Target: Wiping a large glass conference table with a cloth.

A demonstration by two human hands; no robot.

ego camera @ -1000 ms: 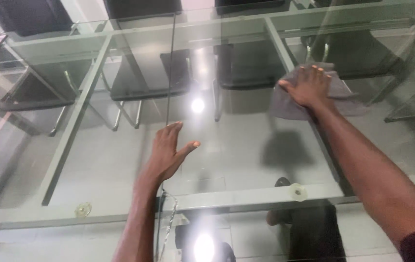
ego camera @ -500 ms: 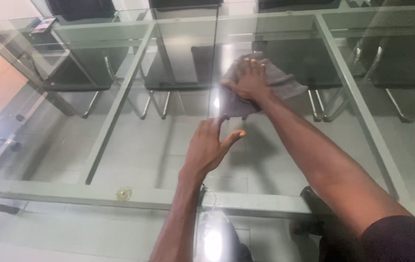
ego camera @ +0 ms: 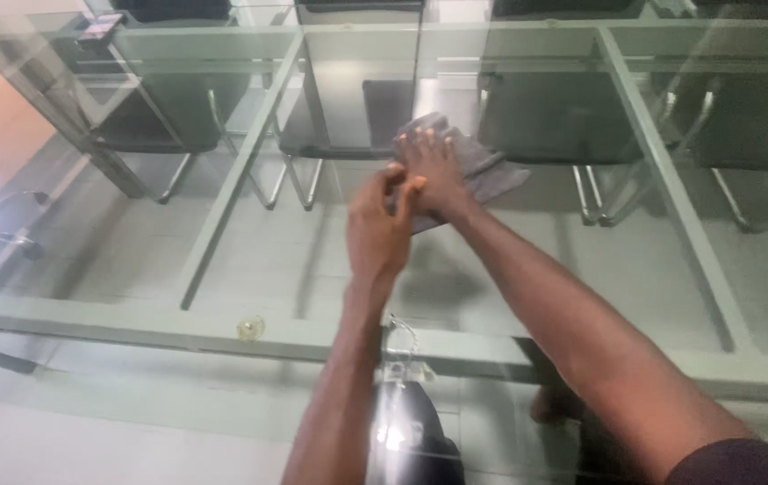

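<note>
Overhead, right hand (ego camera: 431, 171) lies flat, fingers spread, pressing a soft grey cloth (ego camera: 478, 166) onto the smooth glass tabletop (ego camera: 294, 260). Cloth rumpled, fanning out toward 2 o'clock from the hand. Left hand (ego camera: 377, 229) at 7 o'clock of the right, open, fingers loosely curved, gripping nothing, thumb touching the right wrist. Pale green metal frame bars (ego camera: 231, 184) and dark chair seats (ego camera: 559, 117) show through the glass.

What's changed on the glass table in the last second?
The right hand has swept the grey cloth leftward across the glass table, ending beside the left hand, which now touches its thumb side. Nothing was picked up or released: the right palm stays flat on the cloth, the left hand stays empty.
</note>
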